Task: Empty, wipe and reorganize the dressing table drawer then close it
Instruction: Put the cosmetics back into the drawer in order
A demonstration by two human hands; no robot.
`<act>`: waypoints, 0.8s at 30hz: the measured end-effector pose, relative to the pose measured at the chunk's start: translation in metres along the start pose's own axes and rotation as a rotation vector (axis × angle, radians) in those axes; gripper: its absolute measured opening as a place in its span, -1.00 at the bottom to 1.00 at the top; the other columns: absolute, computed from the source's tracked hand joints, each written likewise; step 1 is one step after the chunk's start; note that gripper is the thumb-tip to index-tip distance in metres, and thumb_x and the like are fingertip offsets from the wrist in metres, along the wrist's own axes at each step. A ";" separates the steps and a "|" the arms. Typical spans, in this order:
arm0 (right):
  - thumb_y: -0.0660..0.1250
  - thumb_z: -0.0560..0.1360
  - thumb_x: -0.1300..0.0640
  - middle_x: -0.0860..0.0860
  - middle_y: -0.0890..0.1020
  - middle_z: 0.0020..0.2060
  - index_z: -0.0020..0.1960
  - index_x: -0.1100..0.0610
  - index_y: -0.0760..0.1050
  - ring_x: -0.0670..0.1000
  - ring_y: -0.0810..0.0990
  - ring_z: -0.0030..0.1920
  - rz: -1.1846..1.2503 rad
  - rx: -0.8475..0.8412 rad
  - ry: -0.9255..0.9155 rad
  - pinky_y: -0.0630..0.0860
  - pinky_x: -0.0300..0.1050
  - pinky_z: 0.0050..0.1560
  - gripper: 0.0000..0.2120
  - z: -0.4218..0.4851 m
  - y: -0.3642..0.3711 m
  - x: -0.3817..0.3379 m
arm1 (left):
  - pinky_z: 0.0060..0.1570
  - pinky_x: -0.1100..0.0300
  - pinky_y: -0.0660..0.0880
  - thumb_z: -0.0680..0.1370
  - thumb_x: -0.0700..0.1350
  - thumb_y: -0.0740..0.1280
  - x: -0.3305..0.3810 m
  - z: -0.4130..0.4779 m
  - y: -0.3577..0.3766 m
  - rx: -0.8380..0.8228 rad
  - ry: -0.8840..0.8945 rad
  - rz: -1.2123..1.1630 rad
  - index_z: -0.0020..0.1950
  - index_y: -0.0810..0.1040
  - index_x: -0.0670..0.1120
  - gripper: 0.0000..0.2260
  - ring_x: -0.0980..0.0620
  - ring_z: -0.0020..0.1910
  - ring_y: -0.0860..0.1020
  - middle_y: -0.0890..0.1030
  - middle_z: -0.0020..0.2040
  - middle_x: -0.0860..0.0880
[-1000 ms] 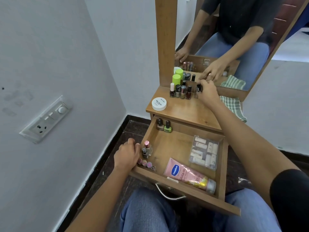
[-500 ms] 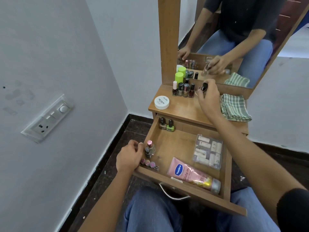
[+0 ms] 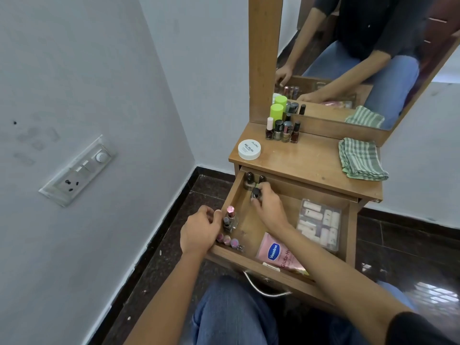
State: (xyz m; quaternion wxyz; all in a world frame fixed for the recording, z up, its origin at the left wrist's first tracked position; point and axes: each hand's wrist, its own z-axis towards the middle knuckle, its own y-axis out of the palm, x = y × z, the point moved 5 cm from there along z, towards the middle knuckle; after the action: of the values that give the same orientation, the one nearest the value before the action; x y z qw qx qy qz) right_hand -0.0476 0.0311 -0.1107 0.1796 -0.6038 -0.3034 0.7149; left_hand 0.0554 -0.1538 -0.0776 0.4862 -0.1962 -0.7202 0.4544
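The wooden drawer stands pulled out over my lap. My right hand is inside it at the back left, shut on a dark-capped nail polish bottle beside two other bottles standing in that corner. My left hand grips the drawer's left wall next to a cluster of small bottles and pink-capped ones. A pink Vaseline tube lies at the front, partly under my right forearm. A clear compartment box sits at the right.
On the dressing table top stand several nail polish bottles, a green-capped container, a white round jar and a folded green checked cloth. A mirror rises behind. The wall with a switch plate is close on the left.
My right hand lifted a dark-capped bottle from the row on the table top and carried it down into the drawer's back left corner. My left hand stayed on the drawer's left wall.
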 end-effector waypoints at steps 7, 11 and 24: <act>0.30 0.50 0.33 0.12 0.53 -0.03 0.15 0.21 0.39 0.03 0.52 -0.08 0.047 0.106 0.074 0.45 -0.11 -0.08 -0.76 0.008 0.019 -0.001 | -0.24 0.16 0.39 0.61 0.16 0.18 0.001 -0.001 -0.002 0.020 0.013 0.007 0.07 0.55 0.01 -0.72 0.20 -0.29 0.50 0.55 -0.29 0.15; 0.29 0.47 0.39 0.15 0.55 -0.05 0.06 0.26 0.44 0.05 0.52 -0.05 0.138 0.221 0.189 0.44 -0.14 -0.05 -0.82 0.012 0.024 0.003 | -0.24 0.17 0.41 0.61 0.17 0.17 0.001 -0.001 -0.001 0.014 0.018 -0.002 0.09 0.55 0.01 -0.71 0.19 -0.27 0.53 0.57 -0.28 0.14; 0.32 0.52 0.21 0.05 0.65 -0.05 0.04 0.11 0.54 0.07 0.62 -0.02 0.081 0.255 0.390 0.52 -0.12 -0.08 -0.89 0.016 0.041 0.004 | -0.24 0.18 0.41 0.60 0.18 0.17 0.001 -0.001 -0.001 0.019 0.006 -0.007 0.09 0.56 0.03 -0.70 0.18 -0.25 0.55 0.61 -0.25 0.12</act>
State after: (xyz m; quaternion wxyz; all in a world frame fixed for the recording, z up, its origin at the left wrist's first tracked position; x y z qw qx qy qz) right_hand -0.0590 -0.0003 -0.1388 0.2809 -0.7144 -0.1457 0.6240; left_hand 0.0565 -0.1530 -0.0767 0.4917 -0.1904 -0.7152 0.4589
